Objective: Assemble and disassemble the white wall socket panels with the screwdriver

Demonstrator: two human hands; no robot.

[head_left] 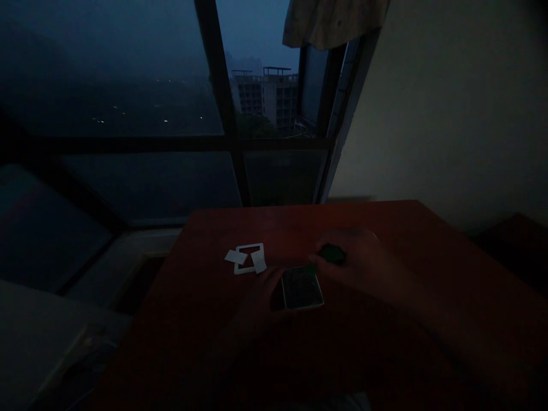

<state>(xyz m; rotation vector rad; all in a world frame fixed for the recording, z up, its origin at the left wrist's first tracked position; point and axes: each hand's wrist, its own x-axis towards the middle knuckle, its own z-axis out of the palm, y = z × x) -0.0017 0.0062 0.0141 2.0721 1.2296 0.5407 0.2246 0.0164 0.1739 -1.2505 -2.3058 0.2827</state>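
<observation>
In the dim head view, a dark square unit with a thin white rim (303, 289) lies on the red-brown table. My left hand (259, 299) curves round its left side, fingers at the far corner and thumb by the near edge, gripping it. Closed round a dark green rounded object (332, 254) is my right hand (357, 257), just above and to the right of the unit. A small green patch (310, 269) shows at the unit's far right corner; I cannot tell whether it belongs to the held object. Poor light hides finer detail.
Left of the unit lies a white square frame (249, 246), with a white plate (236, 257) and another white plate (258, 261) on it. The table (377, 214) stands by a large window (145, 182). A pale wall (449, 114) rises on the right.
</observation>
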